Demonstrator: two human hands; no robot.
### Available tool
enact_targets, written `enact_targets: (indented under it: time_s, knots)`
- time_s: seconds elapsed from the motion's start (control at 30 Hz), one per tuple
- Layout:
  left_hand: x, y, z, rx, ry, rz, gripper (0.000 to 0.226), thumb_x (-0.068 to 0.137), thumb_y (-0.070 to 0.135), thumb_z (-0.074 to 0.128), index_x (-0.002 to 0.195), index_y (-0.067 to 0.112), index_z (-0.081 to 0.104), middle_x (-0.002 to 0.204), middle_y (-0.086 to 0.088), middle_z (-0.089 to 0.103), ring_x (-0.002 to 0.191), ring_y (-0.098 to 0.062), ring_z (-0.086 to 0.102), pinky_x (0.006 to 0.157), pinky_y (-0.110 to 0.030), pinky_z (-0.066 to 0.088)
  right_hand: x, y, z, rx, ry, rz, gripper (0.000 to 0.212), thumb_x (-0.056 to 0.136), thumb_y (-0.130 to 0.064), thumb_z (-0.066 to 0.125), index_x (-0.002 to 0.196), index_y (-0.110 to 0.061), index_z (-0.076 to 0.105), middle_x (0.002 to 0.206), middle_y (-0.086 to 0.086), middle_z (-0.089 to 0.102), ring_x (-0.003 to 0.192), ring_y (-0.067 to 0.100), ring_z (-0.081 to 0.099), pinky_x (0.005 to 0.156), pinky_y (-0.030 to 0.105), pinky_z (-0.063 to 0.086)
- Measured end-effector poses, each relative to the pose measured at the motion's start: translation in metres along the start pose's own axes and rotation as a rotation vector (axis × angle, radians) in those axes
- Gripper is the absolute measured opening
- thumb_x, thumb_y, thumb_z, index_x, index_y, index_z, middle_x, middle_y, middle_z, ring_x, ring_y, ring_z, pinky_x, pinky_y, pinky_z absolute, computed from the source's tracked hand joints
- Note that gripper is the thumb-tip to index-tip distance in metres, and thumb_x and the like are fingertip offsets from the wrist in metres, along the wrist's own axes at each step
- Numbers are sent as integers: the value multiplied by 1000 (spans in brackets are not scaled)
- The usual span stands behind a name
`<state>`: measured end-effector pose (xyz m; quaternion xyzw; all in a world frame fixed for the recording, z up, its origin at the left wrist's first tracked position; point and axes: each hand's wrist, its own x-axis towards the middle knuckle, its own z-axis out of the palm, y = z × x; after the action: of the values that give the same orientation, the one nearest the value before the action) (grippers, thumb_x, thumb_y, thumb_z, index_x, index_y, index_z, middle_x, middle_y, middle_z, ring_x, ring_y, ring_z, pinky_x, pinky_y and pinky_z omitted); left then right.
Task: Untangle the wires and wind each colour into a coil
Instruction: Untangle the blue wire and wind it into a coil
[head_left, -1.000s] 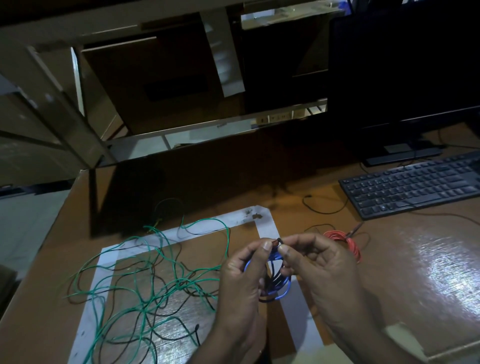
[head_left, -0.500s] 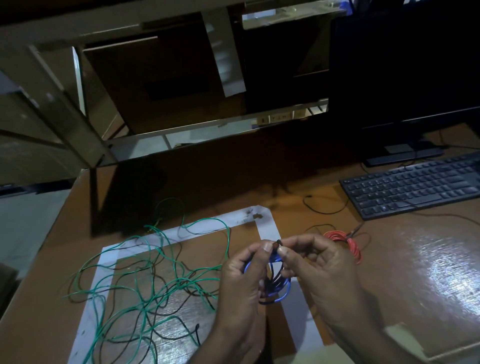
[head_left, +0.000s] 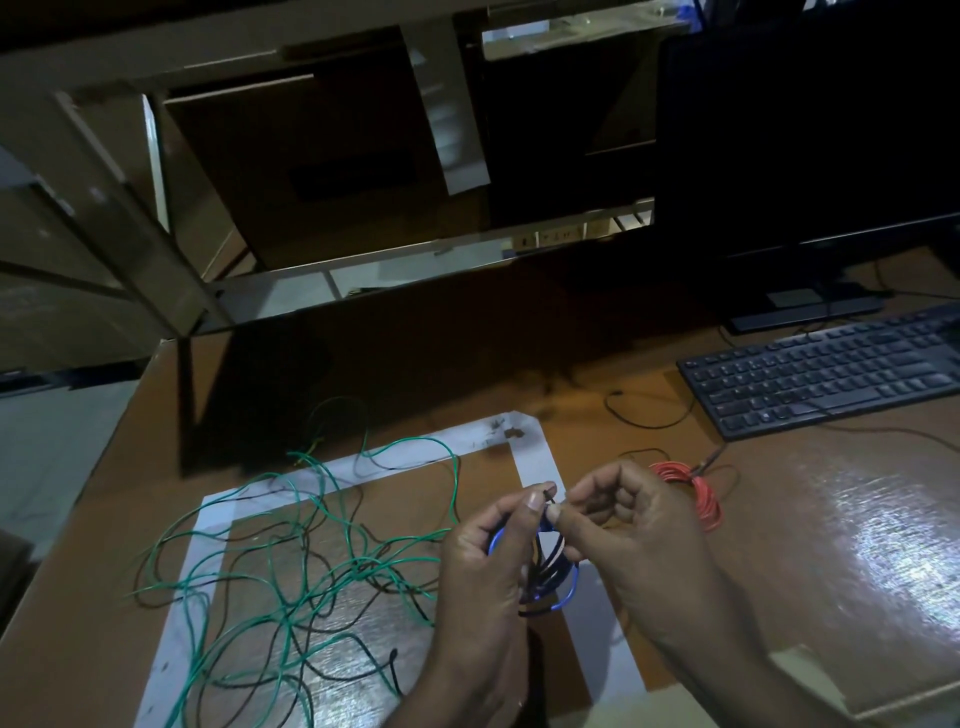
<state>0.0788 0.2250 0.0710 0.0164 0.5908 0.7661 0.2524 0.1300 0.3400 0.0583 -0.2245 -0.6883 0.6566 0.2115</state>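
A small blue wire coil (head_left: 563, 597) hangs between my two hands above the desk. My left hand (head_left: 488, 561) grips the coil's left side, thumb on top. With thumb and forefinger, my right hand (head_left: 628, 525) pinches the wire's dark end at the coil's top. Green wire (head_left: 311, 551) and black wire (head_left: 337, 670) lie tangled together on the desk to the left, inside a white tape frame (head_left: 535, 452). A wound red coil (head_left: 698, 493) rests on the desk just beyond my right hand.
A black keyboard (head_left: 831, 374) sits at the right, with a monitor stand (head_left: 795, 306) behind it and thin black cables (head_left: 649, 415) trailing across the brown desk (head_left: 831, 545). A dark partition runs along the back edge.
Both hands have stayed in place on the blue coil; only the fingertips at the wire end shifted slightly.
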Motion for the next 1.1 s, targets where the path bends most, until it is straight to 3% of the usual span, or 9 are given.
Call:
enact_targets:
  time_s: [0.17, 0.3, 0.5, 0.63, 0.7, 0.83, 0.93, 1.03, 1.1]
  knots:
    - [2, -2, -2, 13, 25, 6, 24, 96, 14, 61, 106, -4, 72, 45, 8, 49, 36, -1, 39, 40, -13, 39, 2, 3, 0, -20, -2, -15, 22, 78, -16, 86, 78, -26, 67, 77, 7, 69, 70, 26, 68, 62, 33, 60]
    - [4, -4, -3, 1, -3, 30, 22, 97, 11, 60, 103, -8, 70, 52, 7, 57, 40, 0, 51, 41, -11, 40, 2, 2, 1, 55, -19, -11, 19, 82, -19, 81, 93, -33, 72, 80, 0, 70, 76, 16, 69, 63, 30, 60]
    - [8, -10, -6, 58, -39, 63, 18, 99, 9, 58, 97, -4, 70, 48, 10, 54, 39, 2, 46, 41, -10, 38, 2, -5, 0, -149, -29, -102, 8, 90, -21, 72, 87, -29, 75, 89, -12, 66, 84, 9, 66, 73, 22, 57]
    - [13, -15, -8, 117, -28, 108, 17, 94, 22, 66, 91, 10, 78, 81, -5, 76, 65, -12, 62, 62, -27, 54, -4, -9, 2, -240, -53, -165, 8, 100, -23, 59, 94, -24, 64, 93, -8, 58, 87, 10, 62, 73, 19, 51]
    - [19, -18, -10, 146, 6, 129, 14, 94, 20, 67, 94, 12, 79, 86, -5, 77, 71, -15, 65, 70, -39, 55, -6, -10, 2, -227, -8, -166, 10, 103, -22, 53, 97, -22, 60, 95, -3, 58, 85, 8, 59, 70, 13, 47]
    - [20, -25, -8, 172, -24, 140, 10, 92, 11, 68, 94, 7, 77, 73, 6, 72, 55, -2, 57, 59, -24, 48, -2, -1, 1, -86, 32, -77, 13, 104, -22, 49, 96, -25, 58, 92, -6, 62, 86, 9, 60, 73, 16, 50]
    - [20, -30, -6, 212, -106, 136, 12, 86, 12, 74, 97, 10, 77, 85, 3, 79, 71, -5, 68, 63, -20, 55, -3, -3, -2, 76, -23, -62, 19, 105, -10, 46, 94, -22, 56, 86, 4, 67, 83, 13, 65, 77, 23, 52]
    - [30, -32, -6, 311, -146, 169, 15, 82, 27, 78, 96, 23, 80, 96, -4, 79, 85, -15, 72, 72, -25, 56, -14, -7, -5, -36, -24, -104, 12, 104, -12, 47, 94, -12, 55, 81, 7, 63, 70, 5, 59, 67, 12, 45]
    - [33, -35, -2, 349, -175, 167, 17, 82, 38, 83, 95, 27, 79, 96, -3, 78, 89, -17, 73, 76, -30, 58, -15, -2, -8, -66, 18, -136, 11, 104, -15, 48, 96, -15, 55, 81, 7, 60, 76, 17, 60, 70, 25, 50]
